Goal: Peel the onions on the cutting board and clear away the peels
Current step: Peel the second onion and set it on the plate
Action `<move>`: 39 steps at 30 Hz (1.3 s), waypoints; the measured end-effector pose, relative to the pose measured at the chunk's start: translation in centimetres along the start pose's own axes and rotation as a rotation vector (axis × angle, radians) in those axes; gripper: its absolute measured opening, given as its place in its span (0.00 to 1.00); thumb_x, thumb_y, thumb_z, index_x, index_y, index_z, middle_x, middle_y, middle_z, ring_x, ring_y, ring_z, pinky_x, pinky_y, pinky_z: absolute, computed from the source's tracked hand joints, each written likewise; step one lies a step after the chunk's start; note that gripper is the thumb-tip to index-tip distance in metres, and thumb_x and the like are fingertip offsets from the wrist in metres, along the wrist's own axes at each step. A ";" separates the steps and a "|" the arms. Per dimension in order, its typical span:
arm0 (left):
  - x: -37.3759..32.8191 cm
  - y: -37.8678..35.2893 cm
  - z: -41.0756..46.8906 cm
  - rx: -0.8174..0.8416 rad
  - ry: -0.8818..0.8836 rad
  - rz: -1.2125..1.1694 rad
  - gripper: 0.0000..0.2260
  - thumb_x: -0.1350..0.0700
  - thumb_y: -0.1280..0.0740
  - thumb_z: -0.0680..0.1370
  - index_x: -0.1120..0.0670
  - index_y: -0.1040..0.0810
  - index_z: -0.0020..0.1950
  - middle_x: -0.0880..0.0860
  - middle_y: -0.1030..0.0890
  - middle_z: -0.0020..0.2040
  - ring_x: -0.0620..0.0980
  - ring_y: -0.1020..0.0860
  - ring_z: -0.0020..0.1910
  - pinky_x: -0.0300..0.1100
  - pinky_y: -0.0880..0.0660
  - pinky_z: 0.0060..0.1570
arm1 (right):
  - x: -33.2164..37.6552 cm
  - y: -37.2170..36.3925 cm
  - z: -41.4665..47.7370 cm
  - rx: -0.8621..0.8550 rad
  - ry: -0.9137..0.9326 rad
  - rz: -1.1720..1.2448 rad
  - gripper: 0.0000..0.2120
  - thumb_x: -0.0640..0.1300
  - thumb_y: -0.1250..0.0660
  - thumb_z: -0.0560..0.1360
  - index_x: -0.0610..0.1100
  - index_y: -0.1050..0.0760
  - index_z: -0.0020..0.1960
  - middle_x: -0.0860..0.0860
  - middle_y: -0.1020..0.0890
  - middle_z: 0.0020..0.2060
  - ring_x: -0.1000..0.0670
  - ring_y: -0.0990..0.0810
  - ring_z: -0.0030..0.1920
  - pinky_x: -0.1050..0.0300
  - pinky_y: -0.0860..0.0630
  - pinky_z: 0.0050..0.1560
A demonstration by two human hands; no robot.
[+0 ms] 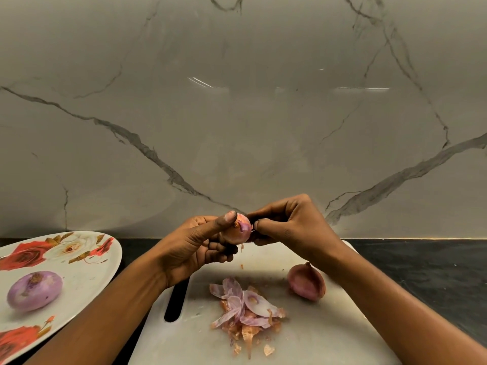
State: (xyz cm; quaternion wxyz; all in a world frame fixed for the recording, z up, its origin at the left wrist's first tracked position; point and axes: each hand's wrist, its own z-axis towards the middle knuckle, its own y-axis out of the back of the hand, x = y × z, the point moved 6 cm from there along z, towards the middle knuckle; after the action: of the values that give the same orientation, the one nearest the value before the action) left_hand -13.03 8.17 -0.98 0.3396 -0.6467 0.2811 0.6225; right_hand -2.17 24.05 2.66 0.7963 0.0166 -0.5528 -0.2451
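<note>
Head view: a half-peeled onion point(238, 233) is held above the far edge of the cutting board point(329, 338). It is gripped in the curled fingers of the left hand point(195, 248), with the thumb laid over its top. The right hand point(287, 225) is closed against the onion's right side, thumb and fingertips pinched on it, seemingly on a strip of skin.

The task is judged to be roughly half done. One peeled onion point(34, 291) is already set on the flowered plate point(105, 272) at the left end of the counter point(421, 264). One unpeeled onion point(307, 283) is left on the board's right side. A heap of peels point(247, 309) is gathered at the middle of the board and has not yet been cleared.

The white board is laid at the near edge of the dark stone counter, with a dark slot seen by its left edge. Behind, the counter is backed by a grey-veined marble wall point(237, 114).
</note>
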 end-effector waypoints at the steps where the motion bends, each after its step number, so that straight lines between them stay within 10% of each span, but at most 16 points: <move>1: -0.1 -0.1 -0.1 0.000 -0.001 -0.005 0.50 0.35 0.13 0.47 0.62 0.17 0.60 0.63 0.15 0.41 0.52 0.17 0.34 0.39 0.18 0.33 | 0.1 -0.1 0.0 0.004 -0.003 0.004 0.10 0.30 0.30 0.79 0.38 0.14 0.57 0.43 0.10 0.43 0.45 0.10 0.43 0.56 0.13 0.46; 21: -0.1 0.0 0.0 -0.049 0.031 -0.121 0.26 0.46 0.23 0.74 0.63 0.18 0.64 0.65 0.15 0.49 0.55 0.15 0.38 0.41 0.16 0.36 | 0.6 0.5 -0.2 -0.040 0.035 -0.104 0.04 0.37 0.25 0.78 0.39 0.13 0.51 0.46 0.10 0.41 0.48 0.10 0.43 0.55 0.13 0.46; 33: -0.3 -0.1 -0.3 -0.020 0.027 -0.102 0.15 0.45 0.26 0.74 0.55 0.10 0.50 0.57 0.19 0.44 0.49 0.24 0.35 0.40 0.21 0.29 | 0.3 0.4 -0.3 0.051 -0.067 -0.090 0.10 0.29 0.24 0.75 0.37 0.13 0.54 0.45 0.10 0.44 0.45 0.10 0.45 0.55 0.13 0.48; 39: -0.1 -0.2 -0.3 0.006 0.015 0.050 0.26 0.37 0.21 0.68 0.56 0.12 0.53 0.60 0.22 0.47 0.49 0.25 0.34 0.39 0.25 0.29 | 0.7 -0.9 -0.6 0.176 -0.143 0.048 0.10 0.40 0.26 0.79 0.39 0.15 0.60 0.41 0.11 0.47 0.40 0.10 0.48 0.51 0.13 0.51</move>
State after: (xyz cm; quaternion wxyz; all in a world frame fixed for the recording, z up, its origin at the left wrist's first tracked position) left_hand -12.70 8.05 -0.84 0.3239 -0.6432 0.3018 0.6248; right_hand -1.75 22.87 2.72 0.7560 0.0558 -0.6277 -0.1770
